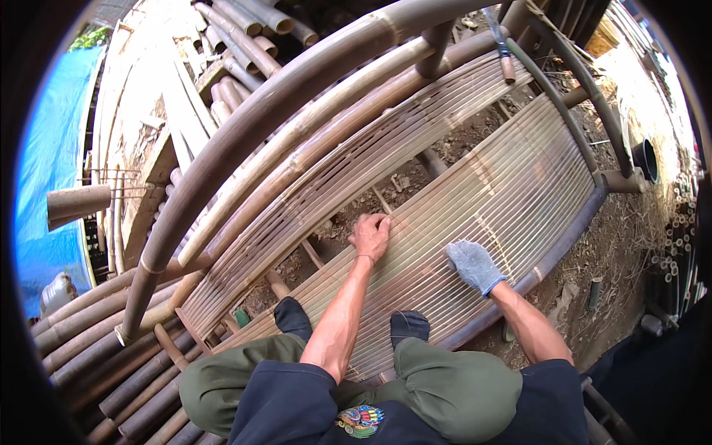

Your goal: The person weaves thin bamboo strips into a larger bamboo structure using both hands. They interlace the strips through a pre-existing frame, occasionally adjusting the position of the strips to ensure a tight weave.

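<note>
Viewing remotely, I find left hand (371, 236) at wider bamboo panel's (512, 178) gap-side edge, gloved right hand (475, 268) over it (cannot tell either grip).

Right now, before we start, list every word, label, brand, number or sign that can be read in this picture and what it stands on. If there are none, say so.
None can be read.
Colourful printed design on the dark shirt: any lettering is too small to make out.
Bamboo slats: no readable marks.
Grey glove: no readable marks.
Blue tarp: no readable marks.
</note>
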{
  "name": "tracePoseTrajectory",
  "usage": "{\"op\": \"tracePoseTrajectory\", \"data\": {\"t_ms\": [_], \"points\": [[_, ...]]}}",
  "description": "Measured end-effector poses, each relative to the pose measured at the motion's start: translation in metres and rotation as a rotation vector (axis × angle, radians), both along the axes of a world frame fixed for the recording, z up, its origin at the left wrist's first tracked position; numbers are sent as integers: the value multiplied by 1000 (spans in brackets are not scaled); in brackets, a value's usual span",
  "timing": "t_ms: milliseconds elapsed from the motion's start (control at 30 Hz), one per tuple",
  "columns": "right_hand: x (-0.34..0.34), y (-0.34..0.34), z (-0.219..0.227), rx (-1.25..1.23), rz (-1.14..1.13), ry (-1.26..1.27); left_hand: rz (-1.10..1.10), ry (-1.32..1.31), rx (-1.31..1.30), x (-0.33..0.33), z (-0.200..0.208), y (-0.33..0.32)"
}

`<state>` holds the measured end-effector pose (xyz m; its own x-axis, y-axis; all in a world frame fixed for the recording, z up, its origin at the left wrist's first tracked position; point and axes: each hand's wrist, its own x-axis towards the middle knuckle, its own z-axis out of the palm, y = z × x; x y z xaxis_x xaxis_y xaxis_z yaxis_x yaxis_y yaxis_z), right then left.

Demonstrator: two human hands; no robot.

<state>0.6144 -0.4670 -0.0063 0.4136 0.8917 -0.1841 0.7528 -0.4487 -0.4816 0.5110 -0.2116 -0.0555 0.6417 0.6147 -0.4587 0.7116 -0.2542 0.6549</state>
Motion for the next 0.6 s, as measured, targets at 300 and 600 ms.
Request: {"op": "tracePoseTrajectory", "data": {"t_ms": [300,600], "points": [[-70,-274,68,598,-1377,1572,-999,418,311,134,152,93],[22,-320,137,-416,-1215,-208,-627,32,976,289,279,90]]}}
